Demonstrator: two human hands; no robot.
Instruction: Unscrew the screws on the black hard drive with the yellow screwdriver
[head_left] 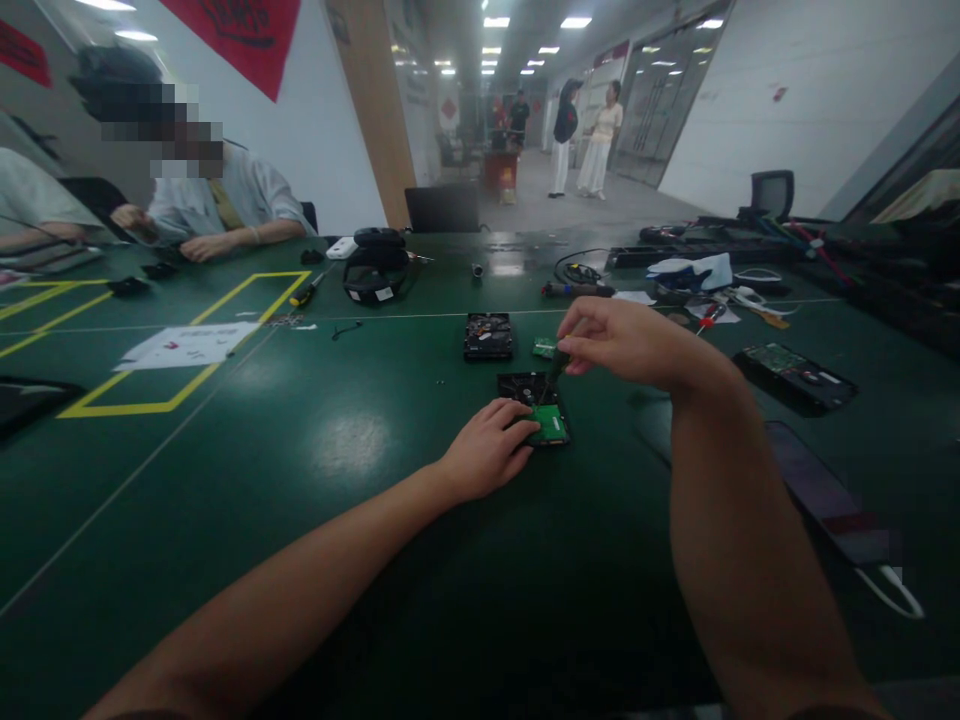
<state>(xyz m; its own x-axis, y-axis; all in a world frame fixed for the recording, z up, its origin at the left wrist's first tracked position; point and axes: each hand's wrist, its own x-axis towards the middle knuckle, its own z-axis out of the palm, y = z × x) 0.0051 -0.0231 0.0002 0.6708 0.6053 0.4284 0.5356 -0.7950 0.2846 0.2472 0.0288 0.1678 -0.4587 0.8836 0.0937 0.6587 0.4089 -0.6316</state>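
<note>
Hands are working on a black metal hard drive (553, 427) with a green circuit board, lying on a dark green table (337, 480).
The left hand (487, 452) is pressing flat on it, fingers uncurled, to stop it sliding; the right hand (622, 340) is pinching a slim dark screwdriver (556, 370) upright over it.

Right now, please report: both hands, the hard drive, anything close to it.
Left hand flat on hard drive. Right hand grips screwdriver, tip down on the drive. Second hard drive and small green board lie just behind, apart.
</note>
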